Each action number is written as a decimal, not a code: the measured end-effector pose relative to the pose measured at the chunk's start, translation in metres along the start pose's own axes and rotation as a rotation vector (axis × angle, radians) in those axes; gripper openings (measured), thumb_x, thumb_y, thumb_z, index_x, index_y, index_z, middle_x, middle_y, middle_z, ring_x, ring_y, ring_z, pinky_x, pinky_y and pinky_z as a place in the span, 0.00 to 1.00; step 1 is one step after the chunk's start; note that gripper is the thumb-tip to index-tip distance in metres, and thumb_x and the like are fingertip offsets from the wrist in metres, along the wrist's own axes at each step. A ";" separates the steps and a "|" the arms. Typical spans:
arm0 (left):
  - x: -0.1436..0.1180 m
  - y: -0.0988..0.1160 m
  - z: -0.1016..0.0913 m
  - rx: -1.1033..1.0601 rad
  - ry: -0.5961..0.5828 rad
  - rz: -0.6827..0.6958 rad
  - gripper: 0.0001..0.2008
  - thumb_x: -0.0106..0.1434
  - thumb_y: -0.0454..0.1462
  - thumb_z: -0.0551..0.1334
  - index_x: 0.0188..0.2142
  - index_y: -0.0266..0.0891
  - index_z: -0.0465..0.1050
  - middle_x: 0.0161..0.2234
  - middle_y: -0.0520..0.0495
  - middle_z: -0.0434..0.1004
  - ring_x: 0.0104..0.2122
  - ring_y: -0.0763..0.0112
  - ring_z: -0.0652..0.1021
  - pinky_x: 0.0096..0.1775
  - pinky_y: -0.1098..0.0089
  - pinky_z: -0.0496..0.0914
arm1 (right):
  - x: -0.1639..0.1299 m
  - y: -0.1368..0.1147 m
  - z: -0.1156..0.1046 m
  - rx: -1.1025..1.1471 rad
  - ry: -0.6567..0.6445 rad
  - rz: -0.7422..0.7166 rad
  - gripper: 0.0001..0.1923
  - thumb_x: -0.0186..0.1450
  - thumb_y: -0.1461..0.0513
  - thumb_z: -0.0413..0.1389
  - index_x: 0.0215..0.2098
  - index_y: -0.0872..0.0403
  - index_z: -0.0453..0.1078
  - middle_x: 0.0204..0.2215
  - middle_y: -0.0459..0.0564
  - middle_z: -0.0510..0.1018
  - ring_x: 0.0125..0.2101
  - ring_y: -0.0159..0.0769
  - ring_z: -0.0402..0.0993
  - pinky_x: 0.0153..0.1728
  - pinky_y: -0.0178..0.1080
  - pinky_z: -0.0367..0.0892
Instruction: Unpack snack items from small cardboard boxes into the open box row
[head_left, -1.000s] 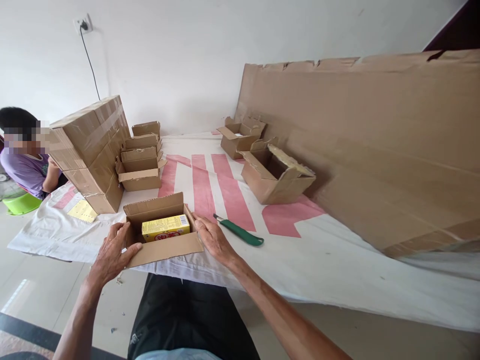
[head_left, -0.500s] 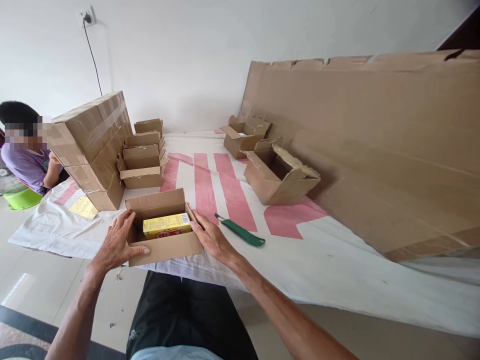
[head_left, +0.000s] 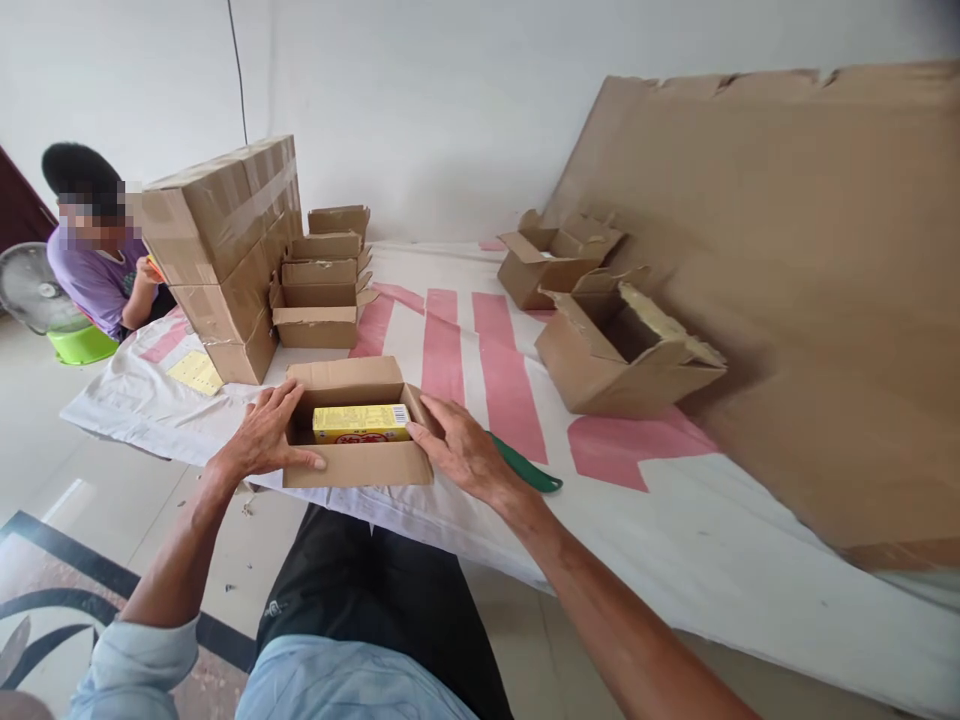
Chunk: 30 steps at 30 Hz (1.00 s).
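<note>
An open cardboard box (head_left: pixel 352 467) stands at the table's near edge, its flaps spread. Inside it lies a yellow carton (head_left: pixel 360 420) with red print and a barcode at its right end. My left hand (head_left: pixel 268 432) grips the box's left end, thumb along the front flap and fingers at the back corner. Around the right end is my right hand (head_left: pixel 465 450), its thumb reaching over the rim beside the yellow carton. A green-handled or green-sheathed tool (head_left: pixel 529 465) lies just right of that hand, partly hidden behind it.
Taped boxes (head_left: pixel 225 240) are stacked on the left, with several open small boxes (head_left: pixel 315 325) beside them. Two open boxes (head_left: pixel 622 370) stand right, before a large leaning cardboard sheet (head_left: pixel 787 300). A person (head_left: pixel 105 270) sits at far left near a fan (head_left: pixel 34 290).
My view has shifted, so the scene sits further right. Both hands keep their hold on the box, and the right hand now covers part of the green tool.
</note>
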<state>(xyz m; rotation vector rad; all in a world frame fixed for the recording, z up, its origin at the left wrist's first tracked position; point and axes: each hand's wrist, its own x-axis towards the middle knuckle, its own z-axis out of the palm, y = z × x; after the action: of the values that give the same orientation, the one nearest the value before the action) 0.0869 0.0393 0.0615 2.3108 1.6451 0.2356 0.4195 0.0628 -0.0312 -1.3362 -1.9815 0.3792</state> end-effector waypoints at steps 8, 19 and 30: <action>-0.002 0.006 0.000 -0.033 -0.022 0.002 0.62 0.54 0.68 0.72 0.78 0.46 0.52 0.80 0.30 0.49 0.76 0.29 0.54 0.68 0.29 0.57 | 0.019 -0.031 -0.028 -0.146 -0.114 -0.255 0.19 0.72 0.56 0.56 0.58 0.52 0.77 0.59 0.62 0.82 0.62 0.59 0.74 0.63 0.61 0.71; -0.003 0.007 0.009 -0.026 -0.020 0.029 0.61 0.54 0.68 0.72 0.76 0.42 0.55 0.78 0.26 0.52 0.75 0.31 0.58 0.68 0.32 0.58 | 0.045 -0.025 -0.022 -0.309 -0.424 -0.267 0.17 0.69 0.55 0.59 0.52 0.50 0.80 0.52 0.57 0.85 0.51 0.53 0.81 0.49 0.50 0.73; -0.003 0.002 0.020 -0.038 -0.016 0.091 0.61 0.57 0.70 0.67 0.78 0.39 0.52 0.79 0.23 0.49 0.76 0.31 0.56 0.68 0.32 0.57 | 0.051 -0.019 -0.020 -0.398 -0.543 -0.304 0.17 0.71 0.51 0.56 0.50 0.50 0.81 0.46 0.56 0.86 0.46 0.53 0.80 0.50 0.50 0.69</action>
<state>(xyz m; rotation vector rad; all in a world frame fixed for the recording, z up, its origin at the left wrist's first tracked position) 0.0941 0.0330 0.0440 2.3555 1.5167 0.2643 0.4092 0.0981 0.0138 -1.2137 -2.7862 0.2214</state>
